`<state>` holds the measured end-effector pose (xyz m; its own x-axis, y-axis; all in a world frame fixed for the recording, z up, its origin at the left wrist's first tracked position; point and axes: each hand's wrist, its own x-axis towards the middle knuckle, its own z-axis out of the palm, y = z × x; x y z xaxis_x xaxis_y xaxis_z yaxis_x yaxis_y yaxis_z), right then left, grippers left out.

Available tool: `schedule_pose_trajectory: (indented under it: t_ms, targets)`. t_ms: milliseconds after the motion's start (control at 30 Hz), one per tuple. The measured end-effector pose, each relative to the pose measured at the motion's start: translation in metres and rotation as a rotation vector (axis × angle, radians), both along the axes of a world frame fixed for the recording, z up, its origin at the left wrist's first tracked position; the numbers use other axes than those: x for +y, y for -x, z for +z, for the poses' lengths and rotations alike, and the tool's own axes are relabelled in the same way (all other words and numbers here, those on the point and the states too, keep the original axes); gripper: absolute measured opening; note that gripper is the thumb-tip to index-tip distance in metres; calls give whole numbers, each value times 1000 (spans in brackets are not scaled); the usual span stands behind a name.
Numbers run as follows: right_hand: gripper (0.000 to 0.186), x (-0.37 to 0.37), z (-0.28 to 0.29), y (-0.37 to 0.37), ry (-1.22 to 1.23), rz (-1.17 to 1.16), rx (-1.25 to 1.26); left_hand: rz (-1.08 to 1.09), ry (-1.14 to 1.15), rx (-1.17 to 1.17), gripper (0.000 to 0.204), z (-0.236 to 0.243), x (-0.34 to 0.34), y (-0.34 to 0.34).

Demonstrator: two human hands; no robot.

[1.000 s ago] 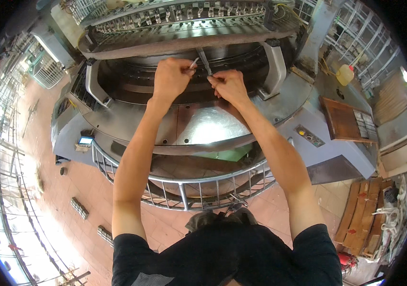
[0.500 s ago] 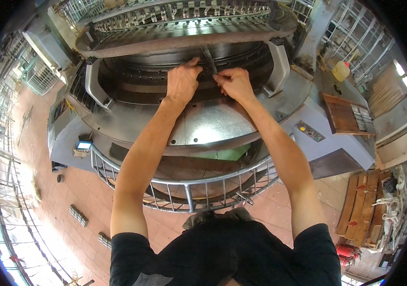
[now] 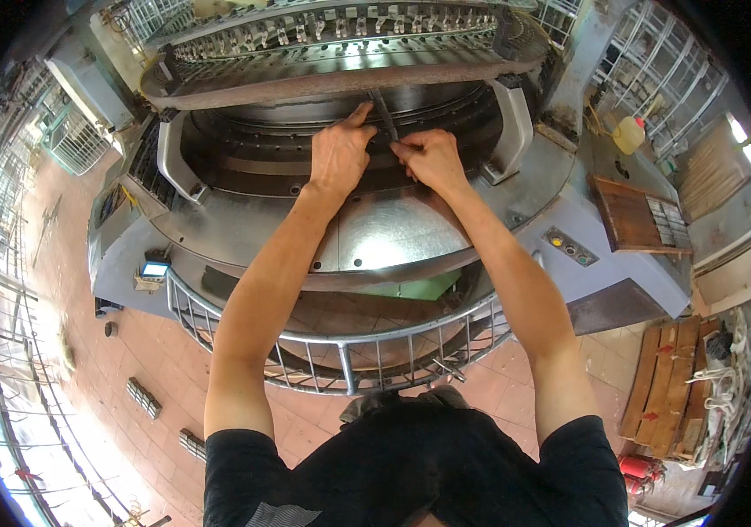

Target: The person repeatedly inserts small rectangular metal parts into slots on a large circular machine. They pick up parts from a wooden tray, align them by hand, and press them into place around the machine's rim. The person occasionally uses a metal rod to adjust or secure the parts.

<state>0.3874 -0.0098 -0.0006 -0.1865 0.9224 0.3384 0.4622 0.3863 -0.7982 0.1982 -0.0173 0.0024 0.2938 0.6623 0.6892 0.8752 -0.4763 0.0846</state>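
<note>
Both arms reach into the opening of a large round knitting machine (image 3: 257, 237). My right hand (image 3: 433, 160) pinches the lower end of a thin, dark metal strip (image 3: 382, 112) between thumb and fingertips. The strip slants up and leftward to beneath the machine's upper ring (image 3: 305, 88). Just left of it, my left hand (image 3: 340, 158) has its index finger stretched toward the strip's upper part; whether the fingertip touches it I cannot tell. The left hand's other fingers are bent and partly hidden. Behind both hands runs the dark, curved inner wall (image 3: 252, 145) with small holes.
Grey brackets (image 3: 516, 127) flank the opening on both sides. A curved metal railing (image 3: 349, 360) stands between my body and the machine. To the right are a button panel (image 3: 571, 247), a wooden box (image 3: 626, 211) and a yellowish jug (image 3: 628, 134). A small lit screen (image 3: 155, 269) is at left.
My left index finger has shifted slightly up and rightward, closer to the strip's upper part. My right hand keeps its pinch on the strip, almost in the same place.
</note>
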Motion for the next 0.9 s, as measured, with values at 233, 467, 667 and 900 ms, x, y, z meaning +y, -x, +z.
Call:
schedule_pose_trajectory:
  t_ms: [233,467,667,900]
  targets:
    - [23,-2,2,0,-14,-13,-15,1,-43,-18,37,-1,1,-1]
    - [24,-2,3,1,15,-23,-5,-1,-19,-13,38,-1,1,-2]
    - [26,-1,1,1,13,-29,-6,-12,-11,-11,37,1,-1,-2]
    - [27,0,1,1,3,-29,-23,-31,-43,-18,33,1,-1,-3]
